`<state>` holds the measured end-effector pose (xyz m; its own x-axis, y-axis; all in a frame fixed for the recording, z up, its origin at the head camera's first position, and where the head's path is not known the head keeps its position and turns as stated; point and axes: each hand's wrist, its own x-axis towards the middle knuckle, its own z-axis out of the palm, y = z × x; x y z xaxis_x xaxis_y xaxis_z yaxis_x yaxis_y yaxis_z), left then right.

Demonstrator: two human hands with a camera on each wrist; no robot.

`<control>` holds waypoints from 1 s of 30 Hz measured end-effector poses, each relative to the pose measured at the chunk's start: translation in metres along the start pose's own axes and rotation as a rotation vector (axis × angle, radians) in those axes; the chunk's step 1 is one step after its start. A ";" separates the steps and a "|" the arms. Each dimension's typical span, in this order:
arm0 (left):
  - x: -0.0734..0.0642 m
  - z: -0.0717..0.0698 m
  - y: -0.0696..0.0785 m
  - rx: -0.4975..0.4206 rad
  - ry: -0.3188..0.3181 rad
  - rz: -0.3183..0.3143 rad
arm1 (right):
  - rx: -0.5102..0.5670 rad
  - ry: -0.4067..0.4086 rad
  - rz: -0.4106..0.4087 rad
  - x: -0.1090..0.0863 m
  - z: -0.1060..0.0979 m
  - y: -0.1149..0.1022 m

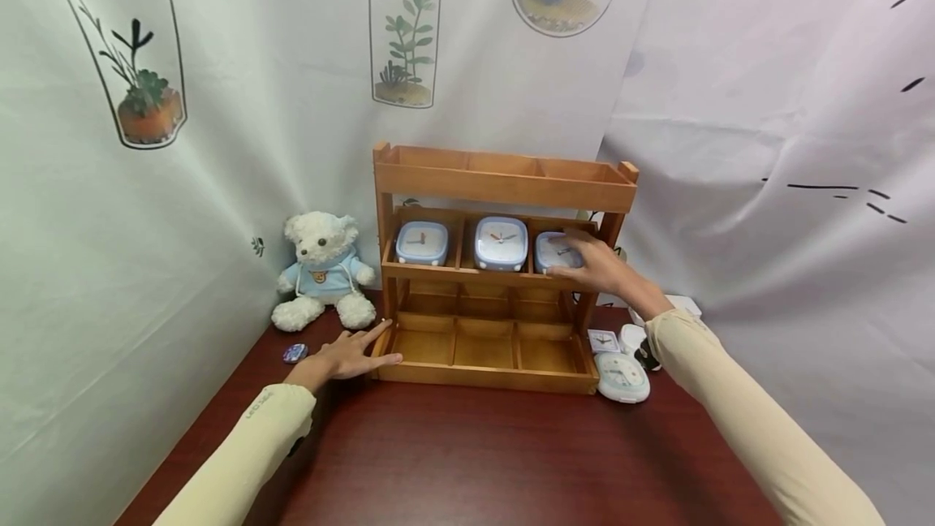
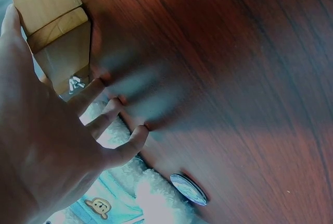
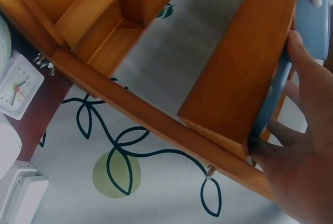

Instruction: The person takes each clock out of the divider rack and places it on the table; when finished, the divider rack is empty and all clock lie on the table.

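My right hand (image 1: 602,262) holds the rightmost blue alarm clock (image 1: 549,253) in the right compartment of the wooden rack's middle tier. The right wrist view shows thumb and fingers around its blue case (image 3: 273,98), partly hidden behind the tier's front board. Two more blue clocks stand in that tier, a middle one (image 1: 501,243) and a left one (image 1: 421,243). My left hand (image 1: 346,355) rests against the front left corner of the wooden rack (image 1: 482,377), thumb and index finger spread along it. Its other fingers point down toward the table in the left wrist view.
Left of the rack sits a white teddy bear (image 1: 321,274) in a blue hoodie, with a small round badge (image 1: 295,353) in front. A pale oval clock (image 1: 622,377), a small square clock (image 1: 603,341) and other white items lie at the rack's right.
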<state>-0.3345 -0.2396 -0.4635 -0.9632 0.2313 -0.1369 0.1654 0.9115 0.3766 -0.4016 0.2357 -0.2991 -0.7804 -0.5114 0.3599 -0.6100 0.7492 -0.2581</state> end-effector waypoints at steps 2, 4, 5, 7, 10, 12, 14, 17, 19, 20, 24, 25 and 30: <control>0.002 0.004 -0.003 -0.008 0.001 0.002 | -0.006 0.002 0.010 -0.001 0.001 0.000; 0.007 0.009 -0.007 -0.016 0.007 0.008 | -0.013 0.011 0.010 -0.003 0.002 0.001; 0.009 0.011 -0.009 -0.018 0.010 0.009 | -0.017 0.024 0.003 -0.003 0.003 0.001; 0.012 0.014 -0.012 -0.018 0.010 0.008 | -0.022 0.073 -0.018 -0.004 0.004 0.001; 0.010 0.010 -0.008 -0.010 0.004 0.010 | -0.041 0.160 -0.065 -0.005 0.002 0.002; 0.006 0.006 -0.003 -0.003 -0.002 0.011 | -0.048 0.205 -0.088 -0.006 0.000 0.002; 0.003 0.003 0.000 0.000 0.001 0.012 | -0.056 0.225 -0.102 -0.007 -0.002 0.001; 0.002 0.001 0.001 0.002 0.006 0.008 | -0.059 0.230 -0.109 -0.009 -0.006 0.000; 0.003 0.001 0.000 0.006 0.007 0.008 | -0.062 0.225 -0.098 -0.013 -0.008 -0.002; 0.003 0.001 0.000 0.007 0.005 0.006 | -0.063 0.220 -0.091 -0.015 -0.009 -0.002; 0.003 0.001 -0.001 0.011 -0.001 0.007 | -0.064 0.216 -0.079 -0.026 -0.013 -0.007; 0.003 0.001 -0.002 0.012 0.000 0.007 | -0.064 0.219 -0.081 -0.029 -0.014 -0.008; 0.002 0.000 -0.003 0.005 0.004 0.007 | -0.091 0.222 -0.095 -0.041 -0.021 -0.015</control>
<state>-0.3368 -0.2417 -0.4652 -0.9628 0.2364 -0.1306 0.1732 0.9114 0.3733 -0.3578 0.2546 -0.2916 -0.6645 -0.4839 0.5695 -0.6566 0.7419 -0.1358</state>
